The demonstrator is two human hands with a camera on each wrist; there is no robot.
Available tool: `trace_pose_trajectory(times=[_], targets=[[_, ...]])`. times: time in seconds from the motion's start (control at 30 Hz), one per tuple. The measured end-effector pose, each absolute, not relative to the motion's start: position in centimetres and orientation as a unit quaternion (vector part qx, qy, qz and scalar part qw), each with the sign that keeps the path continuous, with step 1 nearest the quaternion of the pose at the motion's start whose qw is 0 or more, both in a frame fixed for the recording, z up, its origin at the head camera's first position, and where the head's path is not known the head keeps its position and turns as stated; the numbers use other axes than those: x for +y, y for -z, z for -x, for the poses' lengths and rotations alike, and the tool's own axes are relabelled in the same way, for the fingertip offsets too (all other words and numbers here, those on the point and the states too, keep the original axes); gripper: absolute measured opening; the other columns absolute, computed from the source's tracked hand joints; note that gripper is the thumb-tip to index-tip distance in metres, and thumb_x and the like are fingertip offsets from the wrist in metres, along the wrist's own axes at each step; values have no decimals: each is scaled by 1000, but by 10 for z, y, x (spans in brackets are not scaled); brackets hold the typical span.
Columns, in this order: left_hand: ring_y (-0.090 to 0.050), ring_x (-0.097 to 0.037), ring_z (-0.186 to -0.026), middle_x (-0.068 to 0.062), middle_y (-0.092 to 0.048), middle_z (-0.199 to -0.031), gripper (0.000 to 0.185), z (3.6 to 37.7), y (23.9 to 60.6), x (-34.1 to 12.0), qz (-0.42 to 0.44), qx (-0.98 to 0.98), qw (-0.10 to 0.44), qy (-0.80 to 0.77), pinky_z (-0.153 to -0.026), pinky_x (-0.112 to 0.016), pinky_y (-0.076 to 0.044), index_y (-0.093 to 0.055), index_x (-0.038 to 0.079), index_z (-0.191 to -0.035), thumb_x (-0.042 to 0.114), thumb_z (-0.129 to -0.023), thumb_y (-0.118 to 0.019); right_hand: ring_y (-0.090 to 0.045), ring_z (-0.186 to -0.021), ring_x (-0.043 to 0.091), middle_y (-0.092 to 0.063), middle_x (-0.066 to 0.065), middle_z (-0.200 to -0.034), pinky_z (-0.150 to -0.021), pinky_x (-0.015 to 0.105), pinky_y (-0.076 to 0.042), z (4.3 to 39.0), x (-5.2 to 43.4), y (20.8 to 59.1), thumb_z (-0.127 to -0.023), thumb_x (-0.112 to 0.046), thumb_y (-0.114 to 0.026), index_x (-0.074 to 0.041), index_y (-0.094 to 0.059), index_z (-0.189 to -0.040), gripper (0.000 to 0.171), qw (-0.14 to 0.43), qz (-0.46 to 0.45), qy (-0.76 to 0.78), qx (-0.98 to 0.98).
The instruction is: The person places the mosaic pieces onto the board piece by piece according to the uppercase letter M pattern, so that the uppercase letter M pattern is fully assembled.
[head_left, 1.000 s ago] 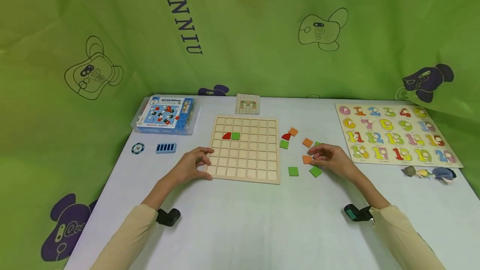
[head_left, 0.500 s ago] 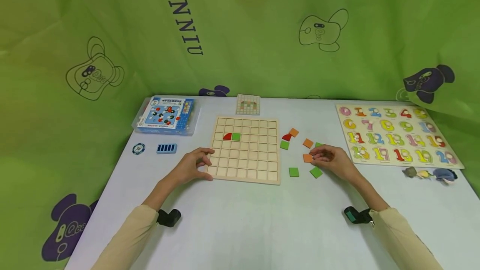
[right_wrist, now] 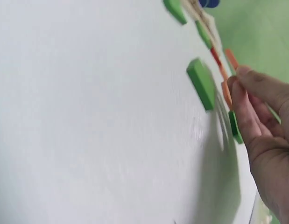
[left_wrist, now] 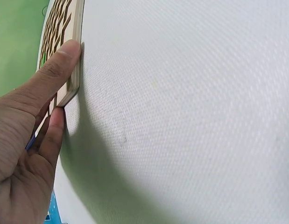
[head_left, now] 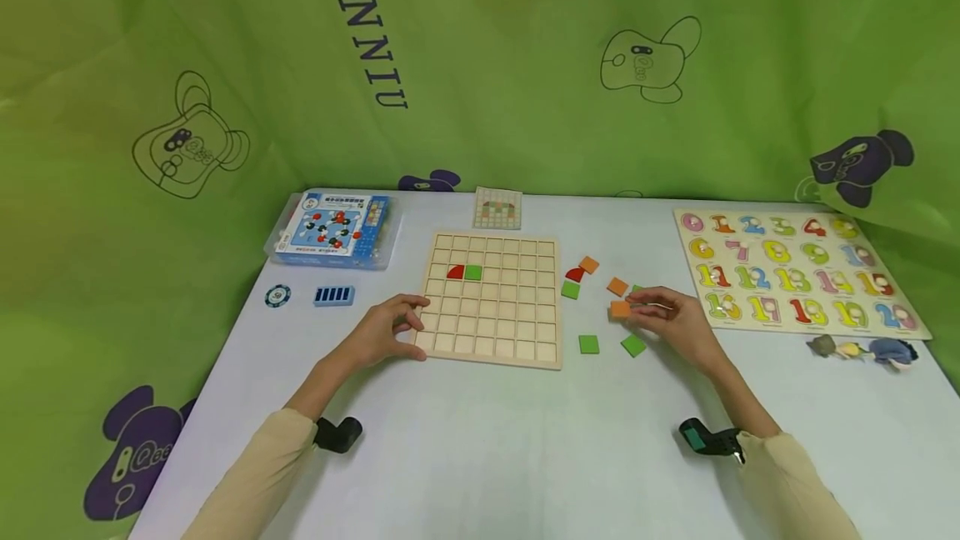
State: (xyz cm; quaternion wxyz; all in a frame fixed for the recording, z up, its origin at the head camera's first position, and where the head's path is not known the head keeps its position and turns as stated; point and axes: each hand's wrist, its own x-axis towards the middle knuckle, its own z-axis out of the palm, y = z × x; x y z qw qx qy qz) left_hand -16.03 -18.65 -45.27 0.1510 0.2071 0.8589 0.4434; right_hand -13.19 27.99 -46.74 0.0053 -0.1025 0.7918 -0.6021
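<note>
Grid board [head_left: 495,315] of pale wood lies flat at the centre of the head view, between the two hands. The left hand [head_left: 381,332] grips its lower-left edge, thumb and fingertips touching the wood near a corner in the left wrist view. Right of centre, well apart from the board, the right hand [head_left: 678,325] pinches an orange square tile [head_left: 620,309] at its right side. A second orange tile [head_left: 617,286] lies just above the pinched one, and a green square tile [head_left: 633,346] lies below, near the same hand. Toward the board's upper left, a red quarter-circle tile [head_left: 456,272] sits beside a green inset tile [head_left: 473,272].
</note>
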Motion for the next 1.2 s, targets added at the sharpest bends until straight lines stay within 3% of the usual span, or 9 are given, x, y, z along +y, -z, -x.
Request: trace_pose_trajectory(times=[0.33,0.63,1.07,1.2], targets=[[-46,-36,-127,-15,-47,-138,31,162,452,-187,-208,854,157,-450,-100,-34,-48,-62,2,-85,4,-66,-86,-66,-90,2,-66,1,-108,-81,14,-54,132,260,465,-86,5,-67,16,-54,-117,36,-30,42,637,770],[-47,-37,-126,-17,-49,-136,31,163,452,-187,-217,856,149,-446,-98,-34,-50,-62,1,-83,4,-64,-87,-66,-88,3,-66,10,-114,-80,14,-55,139,245,465,-85,5,-68,16,-54,-119,38,-34,12,657,753],[-46,-38,-126,-19,-49,-136,31,162,452,-187,-215,860,145,-439,-98,-37,-49,-62,1,-83,3,-64,-87,-65,-83,3,-68,10,-107,-77,14,-55,147,222,463,-84,-2,-72,11,-59,-115,36,-47,27,645,762],[-46,-38,-125,-19,-49,-136,32,162,451,-187,-214,855,147,-448,-98,-40,-50,-61,0,-83,2,-64,-87,-64,-82,2,-68,10,-106,-76,14,-56,150,215,465,-84,3,-70,12,-59,-114,34,-47,30,656,753]])
